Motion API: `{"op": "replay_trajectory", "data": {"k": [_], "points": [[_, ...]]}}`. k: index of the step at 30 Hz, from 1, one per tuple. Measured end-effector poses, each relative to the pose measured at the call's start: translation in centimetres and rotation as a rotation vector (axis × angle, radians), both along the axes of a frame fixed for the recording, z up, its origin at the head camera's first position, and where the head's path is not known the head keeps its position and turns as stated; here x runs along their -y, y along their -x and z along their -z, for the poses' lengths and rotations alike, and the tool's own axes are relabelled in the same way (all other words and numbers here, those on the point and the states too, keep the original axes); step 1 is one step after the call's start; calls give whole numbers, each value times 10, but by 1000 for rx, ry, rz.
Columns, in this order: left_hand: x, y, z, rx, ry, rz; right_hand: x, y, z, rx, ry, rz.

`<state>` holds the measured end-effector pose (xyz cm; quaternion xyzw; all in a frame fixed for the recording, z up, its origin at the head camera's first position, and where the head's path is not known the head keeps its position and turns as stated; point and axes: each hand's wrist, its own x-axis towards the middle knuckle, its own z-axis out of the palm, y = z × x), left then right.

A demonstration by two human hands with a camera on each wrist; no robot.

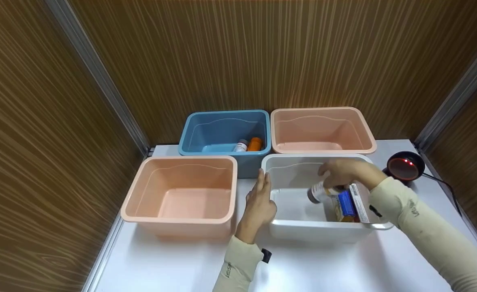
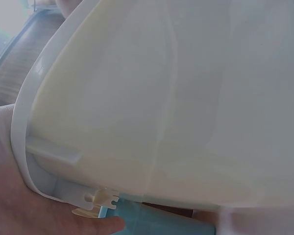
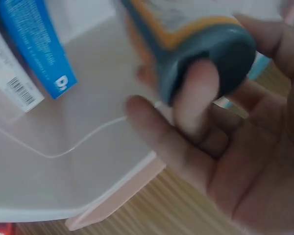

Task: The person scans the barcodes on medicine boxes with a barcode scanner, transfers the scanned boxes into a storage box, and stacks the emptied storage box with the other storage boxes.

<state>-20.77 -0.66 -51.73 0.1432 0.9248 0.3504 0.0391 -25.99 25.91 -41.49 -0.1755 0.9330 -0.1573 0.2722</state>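
My right hand (image 1: 345,171) is inside the white bin (image 1: 311,233) and grips a bottle (image 1: 319,191) with a white label, an orange band and a dark end. In the right wrist view, the fingers (image 3: 154,129) curl by the dark end of the tilted, blurred bottle (image 3: 237,51). A blue box (image 1: 347,203) and a white box (image 1: 359,202) with a barcode lean at the bin's right side. Against its left rim rests my left hand (image 1: 258,206), fingers extended; the left wrist view shows this hand (image 2: 34,208) along the outside of the rim.
The blue bin (image 1: 248,164) behind contains a white bottle (image 1: 241,145) and an orange bottle (image 1: 255,144). One pink bin (image 1: 181,225) stands at the left, another pink bin (image 1: 323,151) at the back right. A dark, red-lit round device (image 1: 404,167) with a cable sits right of the white bin.
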Motion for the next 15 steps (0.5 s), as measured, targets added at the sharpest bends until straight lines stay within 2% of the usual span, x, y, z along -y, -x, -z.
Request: {"op": "replay_trajectory", "data": {"k": [3,6,9,11,15], "points": [[0,0,0,18,1,0,-11,3,-9,-81,207,43],[0,0,0,27,1,-1,-22,5,-17,-74,470,136],[0,0,0,29,-3,0,-29,5,-22,5,747,244],[0,0,0,24,1,2,-32,4,-24,61,920,288],[0,0,-1,23,6,0,-34,2,-22,198,1213,295]]}}
